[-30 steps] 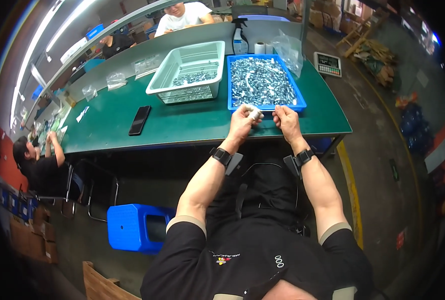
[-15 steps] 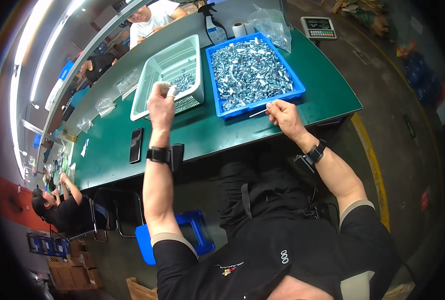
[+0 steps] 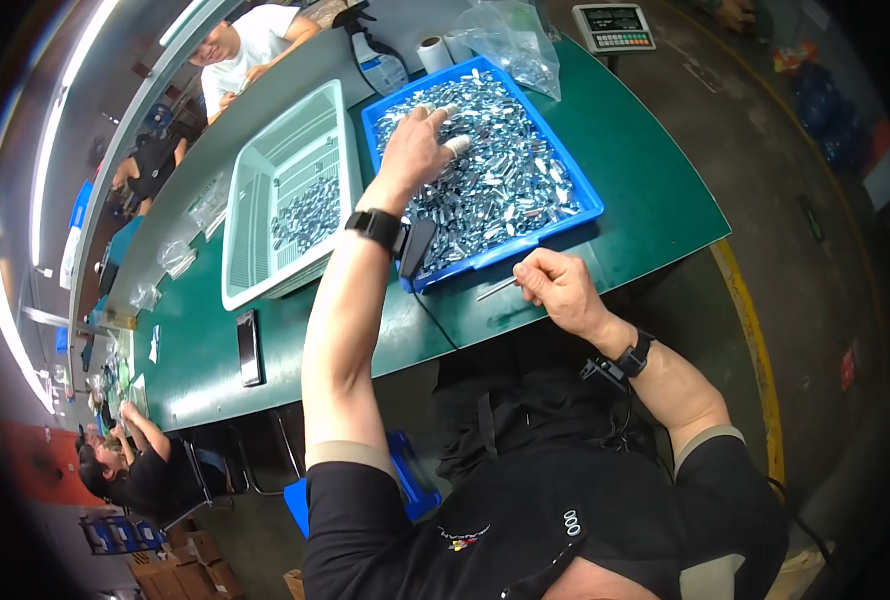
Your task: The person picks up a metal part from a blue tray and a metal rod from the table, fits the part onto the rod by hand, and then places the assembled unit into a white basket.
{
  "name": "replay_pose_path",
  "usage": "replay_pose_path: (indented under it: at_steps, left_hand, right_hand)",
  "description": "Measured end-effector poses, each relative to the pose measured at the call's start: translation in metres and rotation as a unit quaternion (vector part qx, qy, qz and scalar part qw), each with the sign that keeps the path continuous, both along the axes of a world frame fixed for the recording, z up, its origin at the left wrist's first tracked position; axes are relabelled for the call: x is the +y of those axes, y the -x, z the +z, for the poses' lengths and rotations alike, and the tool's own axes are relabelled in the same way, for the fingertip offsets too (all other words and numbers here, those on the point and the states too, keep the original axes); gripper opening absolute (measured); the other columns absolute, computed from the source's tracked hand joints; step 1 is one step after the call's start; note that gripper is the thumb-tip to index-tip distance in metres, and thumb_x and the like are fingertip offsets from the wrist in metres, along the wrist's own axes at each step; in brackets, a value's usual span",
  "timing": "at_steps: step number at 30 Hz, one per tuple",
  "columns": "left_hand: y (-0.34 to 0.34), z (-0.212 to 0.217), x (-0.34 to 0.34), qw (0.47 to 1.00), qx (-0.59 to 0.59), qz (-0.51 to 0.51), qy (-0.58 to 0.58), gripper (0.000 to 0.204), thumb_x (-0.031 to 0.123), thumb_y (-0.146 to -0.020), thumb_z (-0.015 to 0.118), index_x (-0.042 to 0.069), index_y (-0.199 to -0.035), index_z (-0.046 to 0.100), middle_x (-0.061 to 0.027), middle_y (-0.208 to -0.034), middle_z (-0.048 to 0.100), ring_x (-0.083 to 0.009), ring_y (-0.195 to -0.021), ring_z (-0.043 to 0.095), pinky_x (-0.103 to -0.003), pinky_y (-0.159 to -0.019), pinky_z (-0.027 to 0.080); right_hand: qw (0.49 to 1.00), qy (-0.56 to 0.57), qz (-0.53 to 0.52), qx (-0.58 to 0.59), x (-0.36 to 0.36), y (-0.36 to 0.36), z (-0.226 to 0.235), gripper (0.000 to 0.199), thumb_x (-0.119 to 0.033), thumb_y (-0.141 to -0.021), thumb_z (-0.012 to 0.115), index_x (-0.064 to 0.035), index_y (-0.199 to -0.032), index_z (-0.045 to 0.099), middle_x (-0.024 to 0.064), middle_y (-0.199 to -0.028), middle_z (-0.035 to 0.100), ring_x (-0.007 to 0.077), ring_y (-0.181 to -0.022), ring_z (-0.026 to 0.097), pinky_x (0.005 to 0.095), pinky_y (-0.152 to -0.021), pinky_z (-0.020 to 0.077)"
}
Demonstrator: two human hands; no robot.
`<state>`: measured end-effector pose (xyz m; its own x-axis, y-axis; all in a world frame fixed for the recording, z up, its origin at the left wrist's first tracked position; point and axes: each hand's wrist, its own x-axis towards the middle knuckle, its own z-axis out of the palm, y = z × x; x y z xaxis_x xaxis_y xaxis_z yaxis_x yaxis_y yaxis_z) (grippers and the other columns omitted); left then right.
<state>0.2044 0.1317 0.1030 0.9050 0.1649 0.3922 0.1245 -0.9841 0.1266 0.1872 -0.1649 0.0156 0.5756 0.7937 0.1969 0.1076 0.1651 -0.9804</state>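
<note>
Left hand: A worker's bare left hand (image 3: 417, 150), pale covers on its visible fingertips, reaches into the heap with thumb and fingers spread apart; whether a piece sits beneath them cannot be told.
Right hand: At 5 o'clock from the tray's centre, just outside the rim, the right hand (image 3: 562, 290) is closed in a pinch on a thin, straight metal rod (image 3: 496, 290), whose free end points to 8 o'clock.
Metal pieces: Small, shiny silver metal pieces (image 3: 495, 175) lie heaped beneath the left hand, filling a rectangular blue plastic tray (image 3: 510, 250).
Basket: At the tray's 9 o'clock, a pale green slatted plastic basket (image 3: 295, 145) holds a smaller batch of grey metal pieces (image 3: 310, 212).
Tabletop: On the green table (image 3: 640, 150), a black phone (image 3: 250, 348) lies at 8 o'clock, a spray bottle (image 3: 380, 65) stands between 10 and 11, and a clear plastic bag (image 3: 520, 50) rests just past 12.
Beyond: A person in a white shirt (image 3: 250, 55) sits at 10 o'clock.
</note>
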Motion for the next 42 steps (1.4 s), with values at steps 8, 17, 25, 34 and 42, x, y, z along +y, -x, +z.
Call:
replay_pose_path:
  at_steps: [8,17,25,34,42]
  left_hand:
    - [-0.003,-0.013,-0.024,0.998,0.037,-0.040,0.040,0.026,0.030,-0.095,0.071,0.012,-0.114,0.071,-0.0157,-0.096,0.061,-0.0362,-0.096,0.061,-0.047,-0.085,0.048]
    - [0.052,-0.011,-0.059,0.991,0.023,-0.047,0.124,0.018,0.021,-0.090,0.074,0.010,-0.105,0.075,-0.0145,-0.089,0.062,-0.0368,-0.089,0.061,-0.046,-0.078,0.049]
    - [0.133,-0.008,-0.105,0.993,-0.047,-0.044,0.098,0.033,0.010,-0.086,0.079,0.005,-0.118,0.073,-0.0111,-0.089,0.068,-0.0273,-0.080,0.063,-0.037,-0.071,0.050]
    - [0.179,-0.053,-0.130,0.947,-0.020,-0.042,0.318,0.035,0.016,-0.082,0.084,0.003,-0.113,0.073,-0.0107,-0.079,0.066,-0.0274,-0.072,0.064,-0.037,-0.066,0.051]
    - [0.177,-0.074,-0.127,0.939,-0.033,-0.060,0.337,0.031,0.017,-0.081,0.084,0.004,-0.107,0.074,-0.0095,-0.076,0.062,-0.0286,-0.070,0.061,-0.039,-0.064,0.050]
  right_hand:
    - [1.000,-0.009,0.004,0.007,-0.003,-0.005,0.003,0.029,-0.026,-0.103,0.066,-0.0021,-0.086,0.065,-0.0003,-0.070,0.063,0.0052,-0.064,0.055,0.0235,-0.058,0.0441]
    - [0.999,-0.013,-0.016,0.025,-0.002,-0.005,0.001,0.030,-0.025,-0.103,0.067,-0.0016,-0.085,0.066,0.0000,-0.066,0.063,0.0054,-0.060,0.054,0.0244,-0.055,0.0427]
    - [0.994,-0.023,-0.027,0.099,-0.007,-0.005,-0.003,0.025,-0.025,-0.106,0.061,-0.0037,-0.095,0.068,-0.0009,-0.074,0.064,0.0041,-0.064,0.054,0.0196,-0.056,0.0416]
    - [1.000,0.007,-0.009,-0.006,0.003,0.000,0.005,0.021,-0.019,-0.104,0.064,-0.0010,-0.094,0.067,0.0004,-0.075,0.063,0.0055,-0.064,0.054,0.0215,-0.058,0.0444]
    - [0.991,0.034,0.028,-0.128,0.009,-0.002,0.001,0.014,-0.011,-0.100,0.067,0.0010,-0.095,0.069,0.0033,-0.076,0.064,0.0081,-0.064,0.056,0.0233,-0.057,0.0442]
